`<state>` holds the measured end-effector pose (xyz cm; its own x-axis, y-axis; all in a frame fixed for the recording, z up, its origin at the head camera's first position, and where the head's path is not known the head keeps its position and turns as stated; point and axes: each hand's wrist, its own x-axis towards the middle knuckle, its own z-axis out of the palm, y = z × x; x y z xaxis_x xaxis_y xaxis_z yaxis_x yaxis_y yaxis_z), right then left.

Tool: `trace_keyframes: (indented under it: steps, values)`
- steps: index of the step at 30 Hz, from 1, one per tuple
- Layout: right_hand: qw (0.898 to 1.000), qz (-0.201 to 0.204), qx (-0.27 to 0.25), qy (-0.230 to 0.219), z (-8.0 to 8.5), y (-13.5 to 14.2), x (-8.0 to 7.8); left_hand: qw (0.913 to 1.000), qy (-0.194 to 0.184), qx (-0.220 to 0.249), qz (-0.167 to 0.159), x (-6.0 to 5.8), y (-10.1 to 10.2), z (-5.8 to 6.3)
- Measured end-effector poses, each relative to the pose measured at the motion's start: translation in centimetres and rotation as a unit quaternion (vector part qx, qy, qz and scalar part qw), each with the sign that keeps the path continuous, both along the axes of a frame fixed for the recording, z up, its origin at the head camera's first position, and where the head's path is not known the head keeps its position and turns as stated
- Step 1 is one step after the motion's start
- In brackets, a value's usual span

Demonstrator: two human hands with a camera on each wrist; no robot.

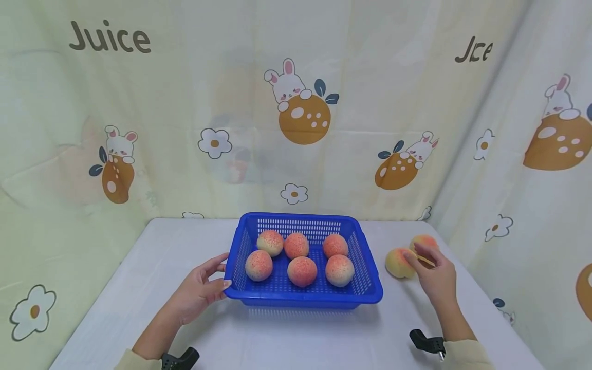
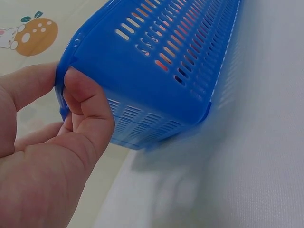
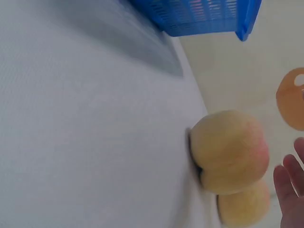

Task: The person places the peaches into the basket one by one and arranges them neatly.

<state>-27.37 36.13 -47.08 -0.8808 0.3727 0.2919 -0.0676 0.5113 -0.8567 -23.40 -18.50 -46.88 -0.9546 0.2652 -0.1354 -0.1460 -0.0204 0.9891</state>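
In the head view a blue plastic basket (image 1: 300, 302) with slotted walls holds several round pink-and-cream peaches (image 1: 302, 271). My left hand (image 1: 201, 290) grips the basket's left rim, thumb on the near side, and the left wrist view shows the fingers (image 2: 88, 97) curled at that rim. To the right of the basket, two yellow-pink peaches (image 1: 399, 263) stand on the white table, one behind the other. Over them is my right hand (image 1: 435, 272), fingers spread and nothing held. Its fingertips sit close beside the larger-looking peach (image 3: 230, 152) in the right wrist view, a gap between.
A white cloth (image 1: 185, 241) covers the table. Behind and to the right hang pale curtains (image 1: 347, 169) printed with rabbits, fruit and flowers. Dark wrist mounts (image 1: 427, 341) sit at both sleeves.
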Motion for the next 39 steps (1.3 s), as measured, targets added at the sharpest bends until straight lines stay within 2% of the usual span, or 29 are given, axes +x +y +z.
trace_keyframes:
  steps: [5,10,20,27,32,39]
  values:
    - [0.999,-0.033,0.016,-0.039,-1.0,0.3,-0.1,1.0,-0.002,-0.001,0.0,0.1,0.0,0.0]
    - [0.998,-0.042,0.014,-0.048,-2.1,0.5,-0.4,1.0,-0.002,0.003,-0.002,0.2,0.0,0.1]
    - [0.997,-0.035,0.021,-0.072,-3.8,0.5,-1.5,1.0,0.001,0.007,-0.006,0.0,0.0,0.3]
    - [0.996,-0.033,-0.015,-0.082,-4.6,0.3,-1.8,0.9999,0.002,0.009,-0.005,0.0,0.1,0.3]
    - [0.994,-0.027,-0.031,-0.102,-4.9,0.3,-2.0,1.0,0.001,0.008,-0.005,0.1,0.1,0.3]
    - [0.994,-0.015,-0.019,-0.11,-4.9,0.1,-2.1,1.0,0.0,0.006,-0.003,0.1,0.0,0.4]
